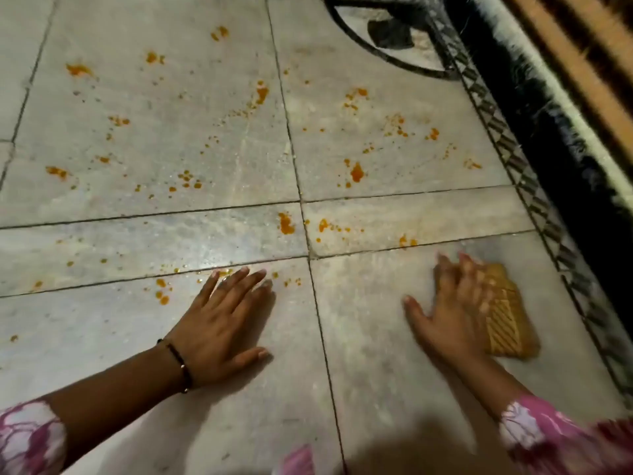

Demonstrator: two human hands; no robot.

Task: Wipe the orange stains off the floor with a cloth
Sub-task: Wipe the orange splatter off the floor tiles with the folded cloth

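Observation:
Orange stains (357, 172) are spattered over the grey tiled floor (144, 138), from the far left to the right, with a few small spots (161, 291) close to my left hand. My left hand (222, 323) lies flat on the floor with fingers straight and spread. My right hand (455, 303), blurred by motion, presses with straight fingers on a folded yellow-brown cloth (507, 317) that lies flat on the floor at the right. Most of the cloth's left part is hidden under my fingers.
A dark patterned border strip (534, 186) runs diagonally along the right side of the floor, with a black fringed rug or mat (561, 108) beyond it. A dark curved inlay (383, 32) sits at the top. Pink patterned sleeves show at the bottom corners.

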